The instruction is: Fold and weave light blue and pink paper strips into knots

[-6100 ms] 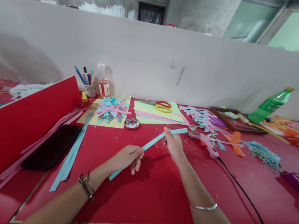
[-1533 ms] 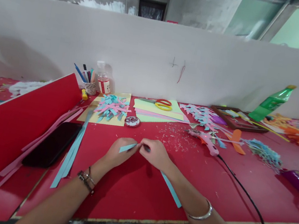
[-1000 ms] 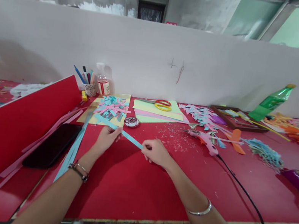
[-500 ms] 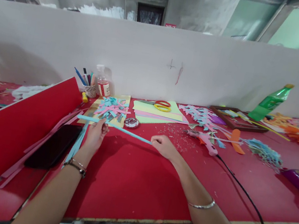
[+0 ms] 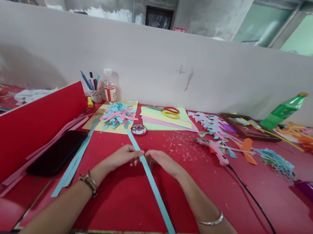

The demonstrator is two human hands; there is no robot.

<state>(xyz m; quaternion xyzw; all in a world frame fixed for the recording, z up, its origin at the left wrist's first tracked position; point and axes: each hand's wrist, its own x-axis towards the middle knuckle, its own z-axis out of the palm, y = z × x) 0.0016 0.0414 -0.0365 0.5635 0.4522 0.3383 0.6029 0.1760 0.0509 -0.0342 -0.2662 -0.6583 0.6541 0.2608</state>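
Note:
A long light-blue paper strip [image 5: 157, 196] runs slantwise from beside the paper pile down past the table's front edge. My left hand [image 5: 123, 157] pinches it near its upper part between thumb and fingers. Right beside it, my right hand [image 5: 163, 161] is bent with its fingers curled in against the strip; those fingertips are partly hidden. Several more blue paper strips [image 5: 73, 167] lie to the left of my left forearm. Beyond my hands, a heap of cut blue and pink paper pieces [image 5: 118, 115] rests on a yellow sheet [image 5: 92, 121], with a small round tin [image 5: 139, 129] next to it.
Scissors [image 5: 171, 112] lie on coloured paper sheets [image 5: 155, 123]. A pink glue gun [image 5: 217, 150] sits to the right, its cord trailing to the front edge. At the left are a black phone [image 5: 56, 153] and a slanted red board [image 5: 19, 137]. A green bottle [image 5: 284, 111] leans back right.
My hands have come together, the left moving right and the right shifting slightly left and nearer. The blue strip, stretched sideways between them before, now slants down toward me.

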